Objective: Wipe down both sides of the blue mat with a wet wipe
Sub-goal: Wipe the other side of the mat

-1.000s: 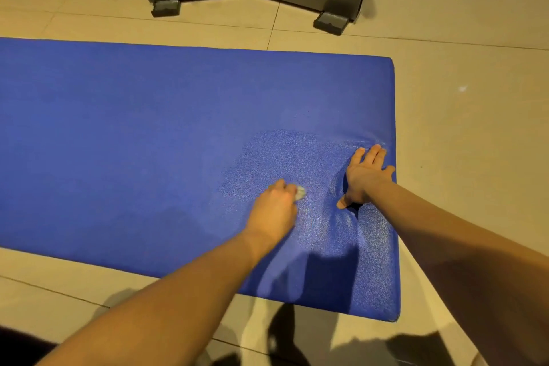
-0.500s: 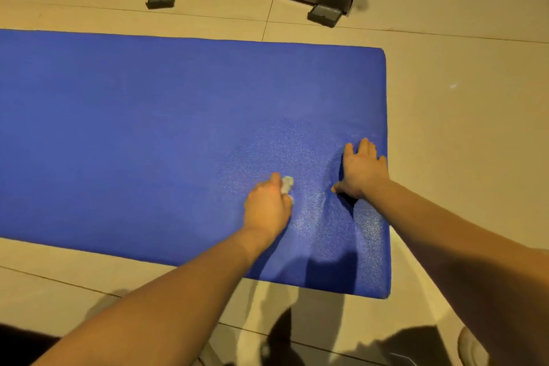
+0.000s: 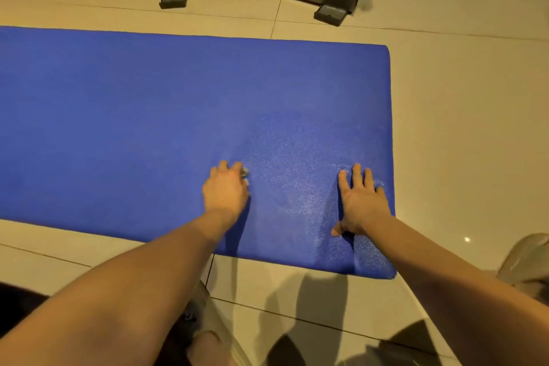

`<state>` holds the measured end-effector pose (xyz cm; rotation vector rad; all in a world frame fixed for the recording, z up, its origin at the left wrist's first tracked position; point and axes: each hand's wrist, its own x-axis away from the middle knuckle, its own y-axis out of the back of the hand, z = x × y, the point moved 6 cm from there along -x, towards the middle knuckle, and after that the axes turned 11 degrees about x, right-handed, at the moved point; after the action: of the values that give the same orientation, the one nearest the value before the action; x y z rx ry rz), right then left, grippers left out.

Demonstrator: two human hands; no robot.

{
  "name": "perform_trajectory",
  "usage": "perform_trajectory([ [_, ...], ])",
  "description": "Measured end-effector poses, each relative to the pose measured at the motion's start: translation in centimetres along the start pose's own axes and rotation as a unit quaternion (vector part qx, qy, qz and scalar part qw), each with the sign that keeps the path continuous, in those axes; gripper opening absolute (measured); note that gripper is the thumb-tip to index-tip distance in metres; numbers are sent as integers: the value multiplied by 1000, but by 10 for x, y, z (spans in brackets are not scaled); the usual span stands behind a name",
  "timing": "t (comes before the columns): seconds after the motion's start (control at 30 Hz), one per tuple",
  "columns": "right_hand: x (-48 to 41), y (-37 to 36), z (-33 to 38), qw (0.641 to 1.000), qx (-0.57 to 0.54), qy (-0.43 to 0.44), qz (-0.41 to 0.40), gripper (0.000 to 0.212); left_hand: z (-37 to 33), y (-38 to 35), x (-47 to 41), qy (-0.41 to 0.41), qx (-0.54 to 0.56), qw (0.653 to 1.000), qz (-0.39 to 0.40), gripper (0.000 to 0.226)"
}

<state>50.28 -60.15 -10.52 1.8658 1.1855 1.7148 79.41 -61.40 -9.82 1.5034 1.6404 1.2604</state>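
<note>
Blue mat [image 3: 148,113] flat on the floor [image 3: 460,98], long axis left to right; left hand [image 3: 225,189] curled round a balled wet wipe [image 3: 245,172], right hand [image 3: 361,202] pressed flat, fingers spread, near the right end; the unwiped length seems to lie leftward, nearer the left hand.

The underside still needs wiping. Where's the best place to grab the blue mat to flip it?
Probably the near right corner of the blue mat, pinched from the right: that short edge lies free on tile beside the right hand, while the left hand holds the wet wipe.
</note>
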Motion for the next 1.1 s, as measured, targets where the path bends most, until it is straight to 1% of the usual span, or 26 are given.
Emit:
perform_trajectory([
  [0.07, 0, 0, -1, 1000, 0, -1, -1, 150, 14, 3, 2, 40, 52, 997, -26, 15],
  [0.13, -1, 0, 0, 1000, 2, -2, 5, 151, 6, -3, 9, 47, 114, 992, -33, 9],
  [0.2, -2, 0, 1, 1000, 5, -2, 10, 152, -21, -16, 22, 28, 151, 988, -13, 9],
  [0.3, -3, -1, 1, 1000, 1, -5, 16, 153, -80, -42, 42, -27, 180, 982, 53, 12],
  [0.33, -4, -1, 1, 1000, 1, -6, 17, 153, -98, -53, 49, -50, 179, 979, 78, 11],
  [0.4, -4, -1, 2, 1000, 4, -7, 18, 153, -124, -65, 58, -100, 141, 978, 114, 12],
  [0.53, -5, 0, 2, 1000, 4, -5, 19, 153, -123, -61, 55, -180, 45, 974, 126, 15],
  [0.57, -5, 0, 3, 1000, 3, -4, 19, 153, -114, -56, 50, -179, 33, 975, 124, 17],
  [0.6, -5, -1, 2, 1000, 2, -3, 17, 153, -100, -50, 44, -161, 38, 980, 114, 19],
  [0.67, -5, -1, 2, 1000, 2, 0, 14, 151, -61, -34, 31, -98, 53, 991, 75, 24],
  [0.73, -5, -2, 2, 1000, 1, 1, 15, 151, -16, -18, 23, -35, 44, 998, 31, 25],
  [0.8, -6, -2, 3, 1000, 1, 0, 16, 151, 22, -6, 18, 35, 47, 998, -2, 21],
  [0.87, -6, -2, 3, 1000, 3, -2, 14, 152, 34, -4, 16, 79, 73, 994, -17, 20],
  [0.93, -6, -1, 3, 1000, 5, -3, 15, 152, 18, -10, 21, 74, 101, 992, -13, 23],
  [1.1, -7, 0, 4, 1000, 6, -9, 24, 152, -71, -50, 54, -30, 141, 988, 59, 31],
])
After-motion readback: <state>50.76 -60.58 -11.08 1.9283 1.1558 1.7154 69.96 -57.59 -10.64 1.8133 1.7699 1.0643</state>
